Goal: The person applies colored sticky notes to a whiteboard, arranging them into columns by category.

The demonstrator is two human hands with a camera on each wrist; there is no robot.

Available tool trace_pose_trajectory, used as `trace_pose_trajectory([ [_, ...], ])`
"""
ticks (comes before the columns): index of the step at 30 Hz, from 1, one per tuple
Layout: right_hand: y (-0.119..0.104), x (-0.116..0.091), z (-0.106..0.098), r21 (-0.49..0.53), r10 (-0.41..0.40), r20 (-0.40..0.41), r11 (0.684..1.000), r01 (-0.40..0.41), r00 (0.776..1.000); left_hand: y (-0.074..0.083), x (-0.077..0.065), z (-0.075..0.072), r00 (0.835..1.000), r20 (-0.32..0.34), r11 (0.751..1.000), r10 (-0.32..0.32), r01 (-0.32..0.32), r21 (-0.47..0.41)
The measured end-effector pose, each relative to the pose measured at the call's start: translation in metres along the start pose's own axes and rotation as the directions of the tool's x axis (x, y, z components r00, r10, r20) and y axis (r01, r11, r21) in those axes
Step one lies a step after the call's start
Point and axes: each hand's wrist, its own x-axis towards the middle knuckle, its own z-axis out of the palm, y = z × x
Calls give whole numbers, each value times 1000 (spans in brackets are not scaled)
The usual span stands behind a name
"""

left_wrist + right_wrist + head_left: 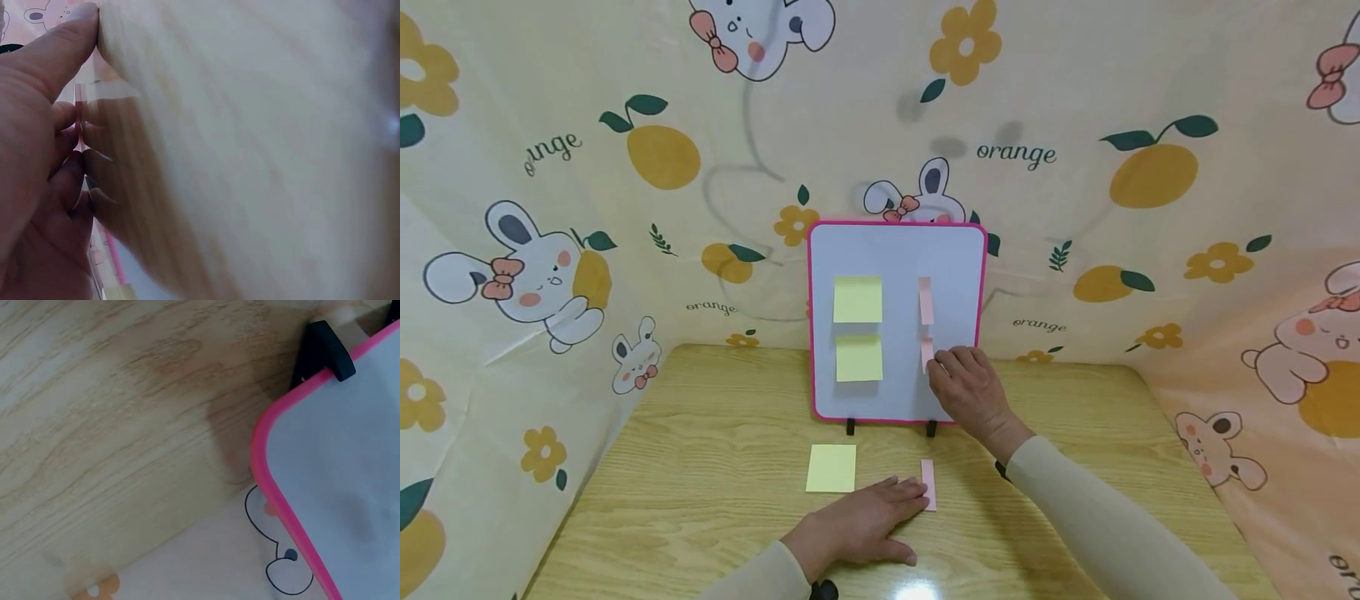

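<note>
A whiteboard (pixel 898 250) with a pink frame (pixel 275 481) stands upright on black feet (pixel 932 429). Two yellow sticky notes, an upper one (pixel 857 300) and a lower one (pixel 859 359), are stuck on its left half. On the right half is a narrow pink sticky note (pixel 926 300). Below it, my right hand (pixel 972 392), fingers curled, pinches the edge of a second pink sticky note (pixel 927 353) against the board. My left hand (pixel 867 521) lies flat on the table, its fingertips touching a narrow pink sticky pad (pixel 929 479). The right wrist view does not show the right hand.
A yellow sticky pad (pixel 831 468) lies on the wooden table (pixel 700 467), left of the pink pad. Behind the board hangs a cloth backdrop (pixel 850 125) with rabbits and oranges, which also encloses the table's sides.
</note>
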Motion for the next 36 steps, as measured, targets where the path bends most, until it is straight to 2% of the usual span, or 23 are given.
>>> trace_pose_trajectory([
  [8, -4, -7, 2, -40, 54, 127, 998, -50, 990, -1, 1, 3, 1000, -8, 1000, 14, -14, 10],
  [15, -7, -18, 8, -47, 98, 186, 995, -91, 978, 0, 1, 2, 1000, 2, 1000, 7, -7, 0],
  [21, -17, -31, 11, -33, 108, 272, 994, -103, 956, 1, 1, 0, 1000, 1, 1000, 11, -11, 26],
  [26, -24, -40, 10, -38, 108, 325, 994, -102, 939, 2, 1, -4, 1000, 10, 997, 15, -15, 81],
  [29, -27, -43, 10, -35, 115, 347, 993, -109, 931, 4, 2, -8, 1000, 8, 990, 18, -19, 142],
  [34, -30, -46, 9, -57, 118, 386, 993, -104, 915, 5, 8, -13, 997, -35, 957, 62, -49, 286],
  [36, -31, -48, 9, -62, 114, 398, 993, -98, 910, 5, 10, -14, 995, -58, 947, 81, -58, 315],
])
